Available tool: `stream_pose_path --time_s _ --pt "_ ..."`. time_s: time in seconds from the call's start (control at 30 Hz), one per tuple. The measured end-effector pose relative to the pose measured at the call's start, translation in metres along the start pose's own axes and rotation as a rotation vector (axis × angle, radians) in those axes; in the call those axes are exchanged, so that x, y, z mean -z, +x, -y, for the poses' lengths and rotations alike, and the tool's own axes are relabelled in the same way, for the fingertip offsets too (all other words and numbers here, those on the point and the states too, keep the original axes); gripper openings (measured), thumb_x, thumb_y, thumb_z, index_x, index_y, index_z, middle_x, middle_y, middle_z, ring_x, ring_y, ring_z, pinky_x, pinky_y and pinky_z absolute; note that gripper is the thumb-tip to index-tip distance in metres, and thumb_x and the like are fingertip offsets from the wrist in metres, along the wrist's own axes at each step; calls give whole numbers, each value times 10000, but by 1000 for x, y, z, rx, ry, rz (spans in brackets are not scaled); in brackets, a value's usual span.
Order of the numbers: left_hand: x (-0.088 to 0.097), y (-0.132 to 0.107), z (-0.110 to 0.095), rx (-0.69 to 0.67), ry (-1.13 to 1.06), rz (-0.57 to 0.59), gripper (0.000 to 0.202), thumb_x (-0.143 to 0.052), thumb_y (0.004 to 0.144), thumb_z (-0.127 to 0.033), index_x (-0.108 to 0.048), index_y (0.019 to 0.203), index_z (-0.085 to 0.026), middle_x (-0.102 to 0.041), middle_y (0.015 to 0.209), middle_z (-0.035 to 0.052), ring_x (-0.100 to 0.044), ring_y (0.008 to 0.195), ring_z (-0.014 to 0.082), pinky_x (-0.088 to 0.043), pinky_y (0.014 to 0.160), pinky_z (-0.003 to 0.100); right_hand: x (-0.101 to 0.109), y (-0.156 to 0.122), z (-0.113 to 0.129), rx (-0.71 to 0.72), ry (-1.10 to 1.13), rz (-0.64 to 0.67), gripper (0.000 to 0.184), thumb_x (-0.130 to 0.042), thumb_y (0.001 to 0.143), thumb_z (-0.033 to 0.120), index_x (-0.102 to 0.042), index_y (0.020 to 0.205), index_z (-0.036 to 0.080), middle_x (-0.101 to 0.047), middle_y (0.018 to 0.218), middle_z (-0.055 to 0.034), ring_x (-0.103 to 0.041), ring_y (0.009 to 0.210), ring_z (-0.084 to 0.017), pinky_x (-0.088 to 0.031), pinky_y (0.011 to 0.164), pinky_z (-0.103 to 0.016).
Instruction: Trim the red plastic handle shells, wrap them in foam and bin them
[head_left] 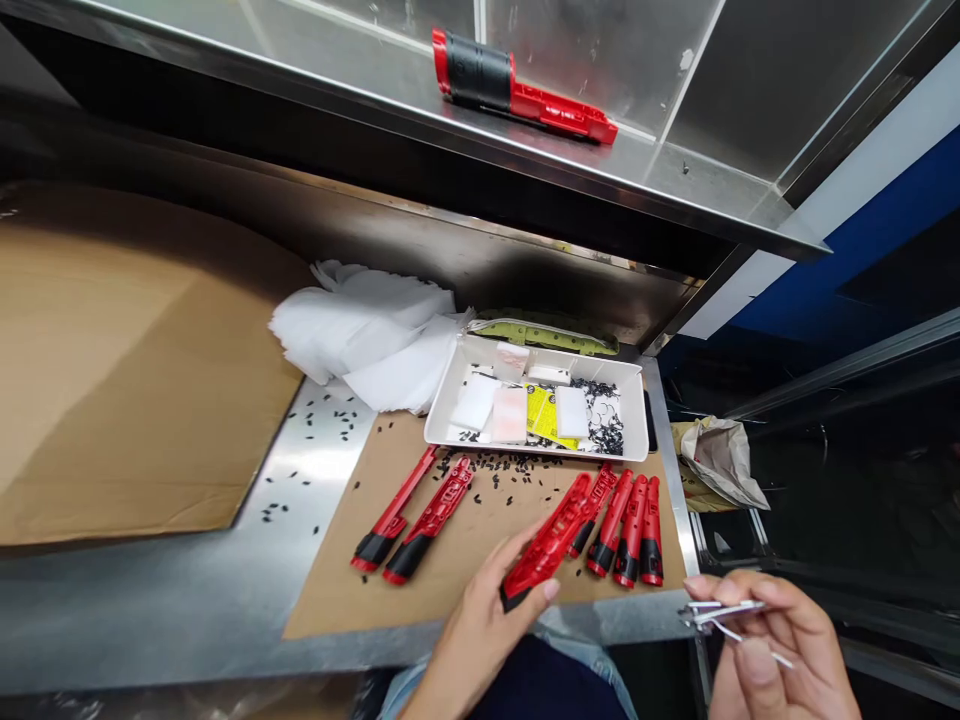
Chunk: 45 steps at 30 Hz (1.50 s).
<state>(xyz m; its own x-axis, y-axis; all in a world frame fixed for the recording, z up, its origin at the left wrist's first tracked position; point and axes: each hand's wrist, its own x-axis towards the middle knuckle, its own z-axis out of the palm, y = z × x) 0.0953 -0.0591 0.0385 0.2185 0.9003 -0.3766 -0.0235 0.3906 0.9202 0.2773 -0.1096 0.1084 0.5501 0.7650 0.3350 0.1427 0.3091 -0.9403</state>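
My left hand [491, 610] is closed around the black end of a red plastic housing [553, 530], which slants up and to the right above the table's front edge. At the lower right, my right hand [780, 635] grips silver nail clippers [724, 612] between thumb and fingers, out beyond the table corner. Several similar red and black housings [634, 525] lie side by side just right of the held one. Two more housings [427, 520] rest to its left on brown paper [337, 590]. Small black pieces [499, 470] are scattered behind them.
A white tray [637, 410] holds white blocks, a yellow label and many black bits. White foam sheets [367, 330] are piled beside it, near a large cardboard sheet [135, 370]. Overhead, a metal shelf [337, 110] carries another red and black housing [517, 85]. A bag [720, 460] stands right.
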Motion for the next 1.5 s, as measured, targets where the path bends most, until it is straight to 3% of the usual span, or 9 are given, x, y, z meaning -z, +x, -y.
stream_pose_path --time_s 0.17,0.3,0.53,0.67,0.77,0.93,1.03,1.23,1.5 --pt "44 28 85 -177 498 -305 395 -664 788 -394 -693 1158 -260 -691 1120 144 -553 1139 398 -341 1031 559 26 5 -50 -227 27 153 144 -476 926 326 -556 973 215 -558 758 5 -671 669 -179 -567 583 -297" --pt "58 42 107 -200 646 -450 402 -583 834 -387 -694 1165 -189 -621 1193 259 -349 1269 516 -104 1008 740 19 -2 -95 -309 -588 444 216 -378 888 296 -550 985 208 -588 767 -12 -611 628 -163 -500 548 -259" --pt "54 41 65 -210 561 -615 597 -579 852 -469 -505 1381 -203 -247 1562 222 7 1427 458 46 1064 695 -22 -9 -144 -370 -1124 599 544 -733 648 216 -623 1176 139 -650 1184 -204 -675 953 -372 -510 782 -447" --pt "38 42 47 16 38 -302 544 -715 734 -452 -614 1224 -239 -445 1448 148 -236 1419 361 -76 1173 522 -31 -3 -144 -392 -1142 650 589 -737 681 200 -604 1238 62 -593 1264 -290 -634 1063 -434 -467 893 -554" --pt "18 38 37 234 -146 -34 538 -599 804 -562 -664 1137 -144 -651 1167 208 -549 1206 383 -389 1040 559 -27 0 -118 -366 -1018 727 552 -756 718 300 -633 1240 169 -671 1179 -160 -653 1045 -324 -499 914 -445" --pt "-2 27 24 439 -806 388 521 -585 821 -589 -708 1106 -171 -727 1075 164 -639 1112 338 -445 1017 520 -20 -11 -81 -482 -262 865 718 -811 667 486 -594 1313 258 -635 1034 -33 -640 892 -185 -552 726 -258" --pt "5 23 22 406 -1141 218 410 -675 829 -329 -638 1236 -301 -747 1087 79 -645 1123 251 -410 1074 453 -19 -21 -101 -438 -244 727 842 -739 720 565 -450 1429 214 -600 986 -21 -616 794 -147 -546 697 -244" --pt "29 17 -5 259 -998 -263 485 -603 885 -126 -553 1340 -289 -771 888 24 -683 1035 166 -456 1052 340 -32 -30 -162 -301 -645 546 366 -461 899 286 -631 1204 176 -619 997 -101 -635 971 -248 -516 914 -418" --pt "9 10 -22 165 -878 -270 675 -772 766 -220 -496 1374 -324 -725 1193 43 -511 1295 237 -398 1100 356 -51 -27 -86 -327 -446 459 211 -577 860 369 -734 869 227 -552 1106 -87 -575 1127 -247 -459 987 -388"
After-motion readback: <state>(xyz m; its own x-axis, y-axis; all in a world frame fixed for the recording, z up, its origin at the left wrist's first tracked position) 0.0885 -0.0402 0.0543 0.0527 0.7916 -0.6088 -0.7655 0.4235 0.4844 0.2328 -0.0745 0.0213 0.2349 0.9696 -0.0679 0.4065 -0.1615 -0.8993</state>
